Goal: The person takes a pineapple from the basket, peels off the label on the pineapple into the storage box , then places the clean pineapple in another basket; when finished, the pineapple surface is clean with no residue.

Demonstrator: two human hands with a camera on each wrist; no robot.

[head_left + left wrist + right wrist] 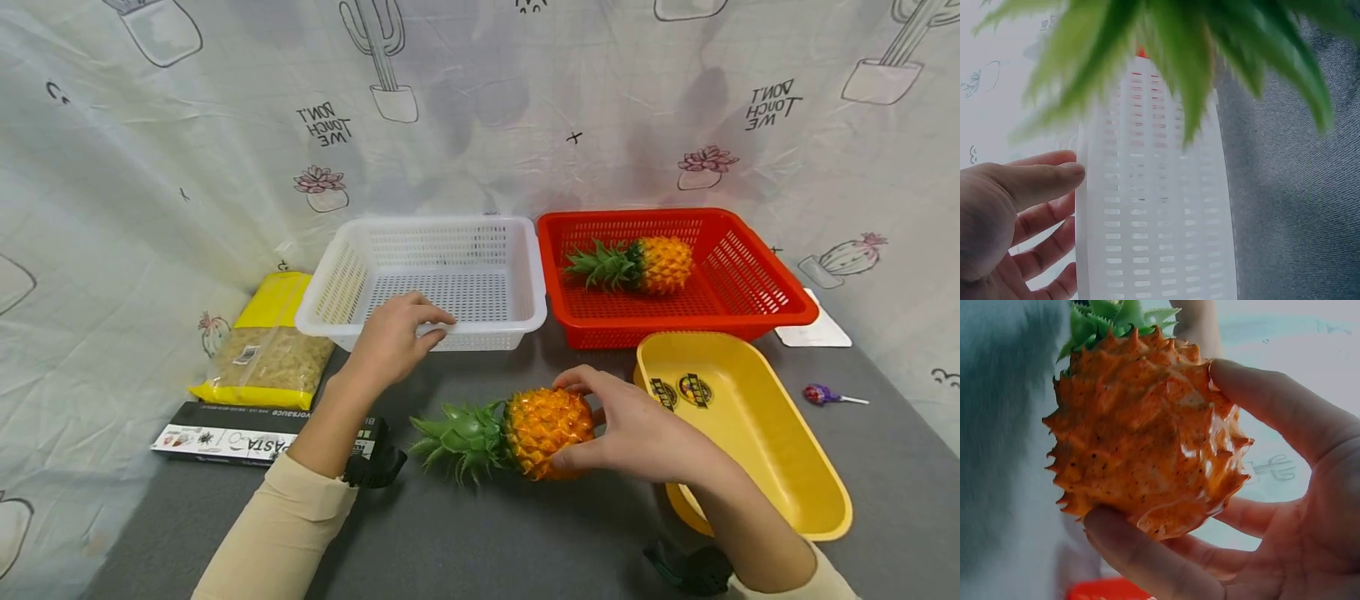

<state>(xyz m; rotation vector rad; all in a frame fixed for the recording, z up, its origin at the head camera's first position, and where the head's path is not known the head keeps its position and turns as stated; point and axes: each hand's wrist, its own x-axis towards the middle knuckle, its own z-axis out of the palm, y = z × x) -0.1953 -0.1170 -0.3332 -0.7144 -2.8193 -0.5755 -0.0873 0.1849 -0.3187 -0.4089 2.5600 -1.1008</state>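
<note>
- The right hand [637, 429] has its fingers [1147, 562] and thumb curled round the base of a pineapple [543, 432], which lies on its side on the grey table [480, 533], leaves pointing left; the grip likely steadies it against rolling.
- The left hand [393, 337] rests at the near rim of the white basket [427, 279], fingers relaxed and slightly apart, seemingly holding nothing.
- Pineapples: two, the second pineapple [648, 264] lying in the red basket [750, 292].
- Baskets: two, side by side.
- One yellow tray [780, 450] sits just right of the held fruit.
- One pasta bag [270, 350], one dark box [225, 433] and one lollipop [821, 394] lie about.
</note>
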